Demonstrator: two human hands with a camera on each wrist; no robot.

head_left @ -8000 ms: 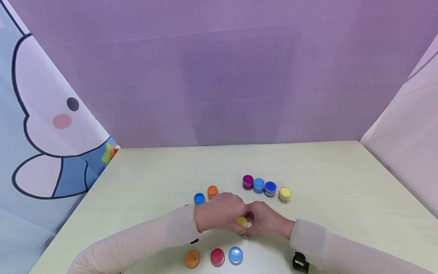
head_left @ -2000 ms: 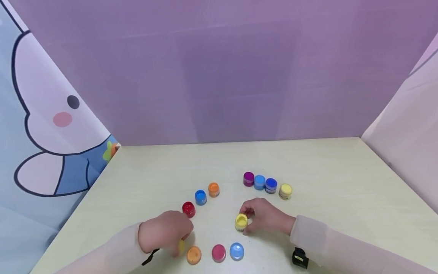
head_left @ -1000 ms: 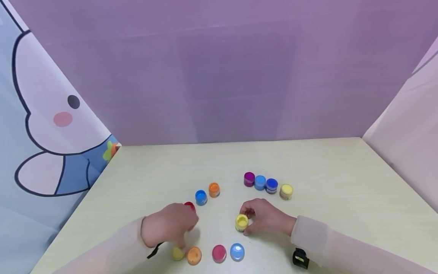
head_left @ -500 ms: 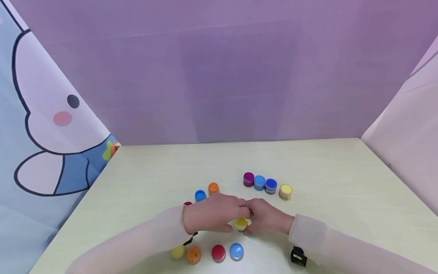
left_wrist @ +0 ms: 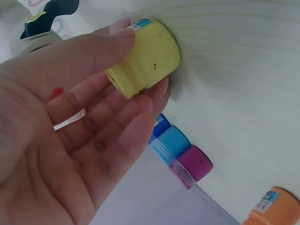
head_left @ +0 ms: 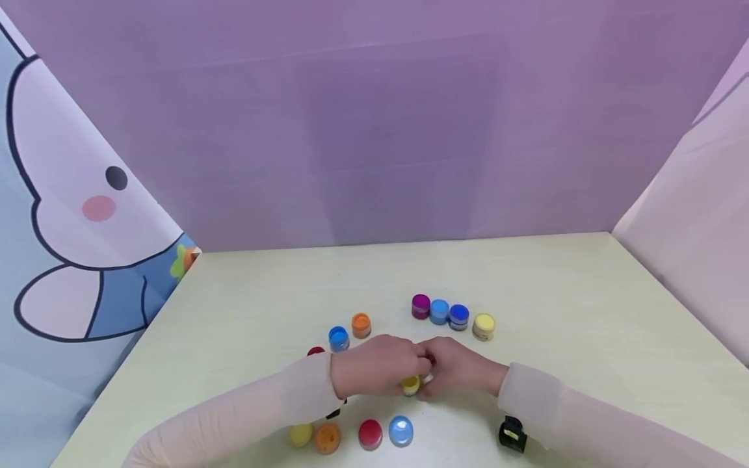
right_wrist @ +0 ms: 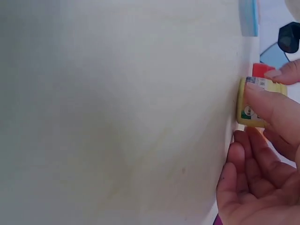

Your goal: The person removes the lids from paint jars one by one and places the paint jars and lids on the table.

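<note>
An open yellow paint jar (head_left: 411, 389) stands at the front middle of the table, between both hands. My right hand (head_left: 459, 366) holds its side, the thumb across the label in the right wrist view. My left hand (head_left: 377, 365) pinches the same jar from the left, its thumb on the jar's side (left_wrist: 157, 58) and the fingers curled near the uncovered rim in the left wrist view. Closer to me lie the removed lids: yellow (head_left: 301, 435), orange (head_left: 328, 438), red (head_left: 370, 434) and light blue (head_left: 400, 431).
Behind the left arm stand lidless orange (head_left: 361, 325), blue (head_left: 338, 338) and red jars (head_left: 316, 350), the red one partly hidden. Further back right are lidded purple (head_left: 420, 306), light blue (head_left: 439, 311), dark blue (head_left: 459, 317) and yellow jars (head_left: 484, 326).
My left hand took off the yellow lid, set it left of the orange lid and let go, then moved right to the open jar. My right hand has stayed on the jar.
</note>
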